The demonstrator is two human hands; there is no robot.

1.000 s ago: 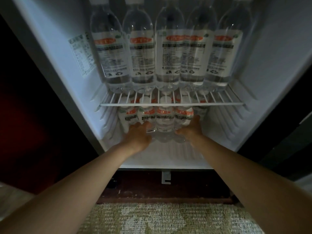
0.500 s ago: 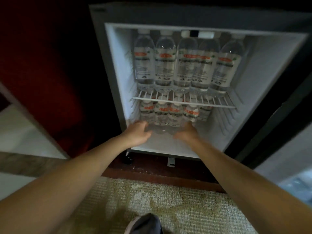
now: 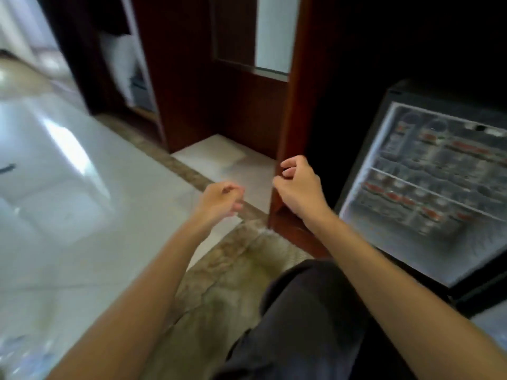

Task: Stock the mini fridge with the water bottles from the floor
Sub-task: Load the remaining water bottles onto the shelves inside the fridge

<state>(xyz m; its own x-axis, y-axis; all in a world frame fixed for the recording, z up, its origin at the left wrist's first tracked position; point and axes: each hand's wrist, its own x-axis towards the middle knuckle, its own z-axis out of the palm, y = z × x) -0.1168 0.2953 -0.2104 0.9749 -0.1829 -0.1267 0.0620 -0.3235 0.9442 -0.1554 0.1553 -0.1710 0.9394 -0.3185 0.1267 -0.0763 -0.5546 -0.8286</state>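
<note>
**Fridge nearly full, both hands empty**

The mini fridge (image 3: 428, 193) is standing open at the right, its opening facing the person. Water bottles (image 3: 439, 149) are filling the upper wire shelf, standing upright with long axes vertical and caps up; more are crowding the lower level, though blur is hiding their count. The left hand (image 3: 219, 198) and right hand (image 3: 299, 187) are hanging loosely curled, holding nothing, in front of the wooden cabinet (image 3: 288, 105). Judging by the packed shelves, stocking is looking close to finished. Something blurred is lying on the tiled floor (image 3: 68, 215) at lower left; whether it is more bottles, I cannot tell.
</note>
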